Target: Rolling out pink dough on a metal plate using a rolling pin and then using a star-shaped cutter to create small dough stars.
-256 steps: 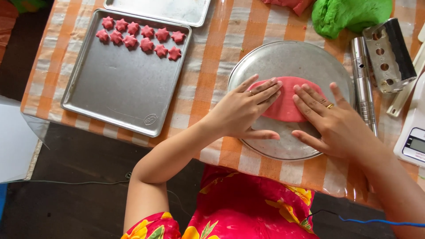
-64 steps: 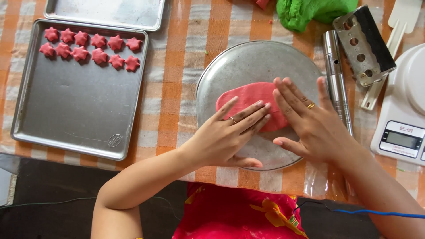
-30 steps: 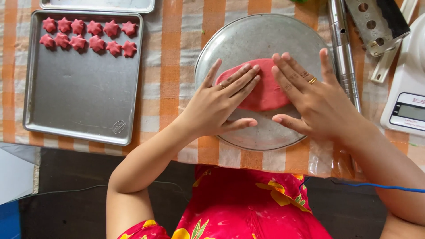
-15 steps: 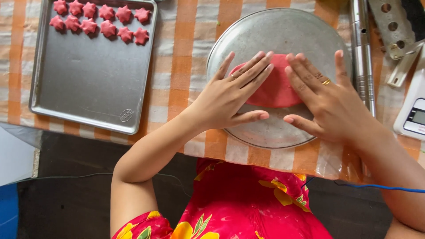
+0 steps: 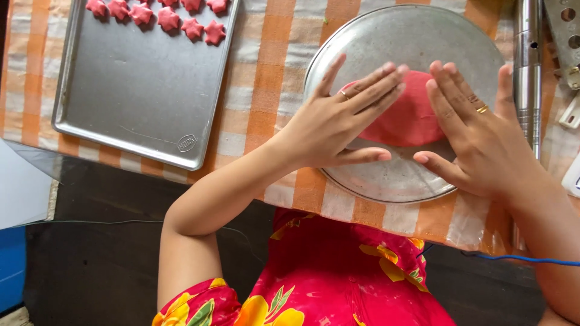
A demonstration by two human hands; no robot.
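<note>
A flat patch of red dough (image 5: 406,118) lies on a round metal plate (image 5: 386,48) on an orange-and-white checked cloth. My left hand (image 5: 335,121) rests flat on the dough's left part, fingers stretched and close together, a ring on one finger. My right hand (image 5: 477,136) lies flat on the right part, fingers spread, also with a ring. Neither hand grips anything; both press palm-down with thumbs pointing toward each other over the plate's near rim.
A rectangular baking tray (image 5: 133,102) sits at the left with several red star-shaped dough pieces (image 5: 163,15) along its far edge. A metal rolling pin (image 5: 528,66) lies right of the plate, beside a perforated metal tool (image 5: 565,30). The table edge runs just below the plate.
The view has shifted closer and slightly left. Both hands stay flat on the red dough, pressing it; the dough looks a little wider and flatter than before.
</note>
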